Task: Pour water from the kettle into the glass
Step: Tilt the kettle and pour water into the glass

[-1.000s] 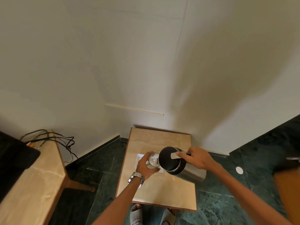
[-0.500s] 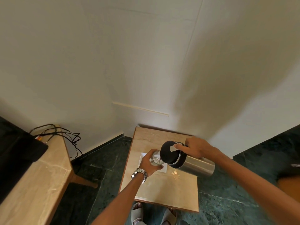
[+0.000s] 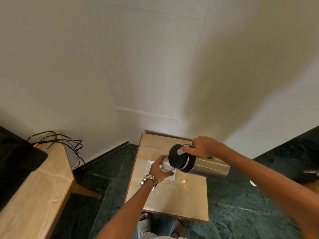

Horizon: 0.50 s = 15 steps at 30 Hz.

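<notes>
A steel kettle (image 3: pixel 207 167) with a black lid lies tipped almost flat, its lid end pointing left over the clear glass (image 3: pixel 166 165). My right hand (image 3: pixel 201 148) grips the kettle at its handle near the lid, thumb on the grey lid tab. My left hand (image 3: pixel 159 169), a metal watch on its wrist, is wrapped around the glass, which is held just above a white square mat (image 3: pixel 172 176) on the small beige table (image 3: pixel 172 200). The kettle's lid hides the glass's right side. No stream of water can be made out.
A longer beige table (image 3: pixel 38 192) stands at the left with a black device (image 3: pixel 17 161) and tangled cables (image 3: pixel 69 144) by the wall. Dark green floor tiles surround the small table. My feet (image 3: pixel 160 225) are at its near edge. The wall is close behind.
My right hand has lifted the kettle's base and tipped it flatter, with the lid staying over the glass. My left hand keeps hold of the glass.
</notes>
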{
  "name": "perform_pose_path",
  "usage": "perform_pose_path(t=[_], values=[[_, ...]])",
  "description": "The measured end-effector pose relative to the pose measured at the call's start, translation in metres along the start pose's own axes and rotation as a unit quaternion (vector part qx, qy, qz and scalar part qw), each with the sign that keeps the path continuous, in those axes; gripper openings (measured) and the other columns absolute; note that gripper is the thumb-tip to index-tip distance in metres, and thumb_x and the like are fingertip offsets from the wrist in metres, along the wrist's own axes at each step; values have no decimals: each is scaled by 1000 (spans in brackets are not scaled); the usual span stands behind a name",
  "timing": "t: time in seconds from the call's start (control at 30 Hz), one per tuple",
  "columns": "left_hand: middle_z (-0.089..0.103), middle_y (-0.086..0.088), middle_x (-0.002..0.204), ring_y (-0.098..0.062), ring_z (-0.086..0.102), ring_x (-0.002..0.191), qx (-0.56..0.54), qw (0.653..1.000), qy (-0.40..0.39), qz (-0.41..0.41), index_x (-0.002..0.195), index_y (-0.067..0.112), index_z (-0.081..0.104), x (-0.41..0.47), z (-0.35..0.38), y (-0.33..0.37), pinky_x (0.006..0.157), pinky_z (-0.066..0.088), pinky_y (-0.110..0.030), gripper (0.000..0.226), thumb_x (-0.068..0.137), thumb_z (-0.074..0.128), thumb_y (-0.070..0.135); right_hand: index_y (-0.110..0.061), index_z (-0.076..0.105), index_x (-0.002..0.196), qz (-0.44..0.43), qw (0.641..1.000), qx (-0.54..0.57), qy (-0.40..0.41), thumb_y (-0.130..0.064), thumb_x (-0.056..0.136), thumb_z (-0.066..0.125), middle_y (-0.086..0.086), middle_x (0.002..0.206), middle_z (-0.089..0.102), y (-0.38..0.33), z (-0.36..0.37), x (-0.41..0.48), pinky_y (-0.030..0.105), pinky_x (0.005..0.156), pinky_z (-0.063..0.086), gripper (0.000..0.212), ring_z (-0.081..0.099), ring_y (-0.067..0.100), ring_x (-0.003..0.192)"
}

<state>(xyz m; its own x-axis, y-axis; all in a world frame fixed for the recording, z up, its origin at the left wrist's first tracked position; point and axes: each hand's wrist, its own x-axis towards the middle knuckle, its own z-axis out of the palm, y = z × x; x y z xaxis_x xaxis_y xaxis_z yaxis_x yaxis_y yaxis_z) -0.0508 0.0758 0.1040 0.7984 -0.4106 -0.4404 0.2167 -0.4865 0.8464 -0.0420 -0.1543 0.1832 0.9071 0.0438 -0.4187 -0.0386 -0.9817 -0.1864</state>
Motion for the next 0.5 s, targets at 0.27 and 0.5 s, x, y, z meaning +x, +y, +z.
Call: perform_pose_path(t=[0.27, 0.5], values=[[60, -10, 137, -30, 55, 129, 4, 1000, -6, -7, 139, 14, 49, -5, 4, 0, 107, 51, -51, 74, 75, 85, 10, -22, 53, 60, 4, 1000, -20, -10, -74, 91, 39, -4, 52, 52, -4, -7, -1, 20, 53, 36, 63, 47, 8, 48], [61, -10, 136, -30, 57, 127, 8, 1000, 0, -1, 138, 13, 49, -5, 7, 1, 108, 51, -49, 73, 75, 86, 12, -23, 51, 58, 2, 999, -38, 1, -76, 90, 39, -5, 52, 53, -10, -11, -4, 19, 51, 33, 63, 48, 8, 47]])
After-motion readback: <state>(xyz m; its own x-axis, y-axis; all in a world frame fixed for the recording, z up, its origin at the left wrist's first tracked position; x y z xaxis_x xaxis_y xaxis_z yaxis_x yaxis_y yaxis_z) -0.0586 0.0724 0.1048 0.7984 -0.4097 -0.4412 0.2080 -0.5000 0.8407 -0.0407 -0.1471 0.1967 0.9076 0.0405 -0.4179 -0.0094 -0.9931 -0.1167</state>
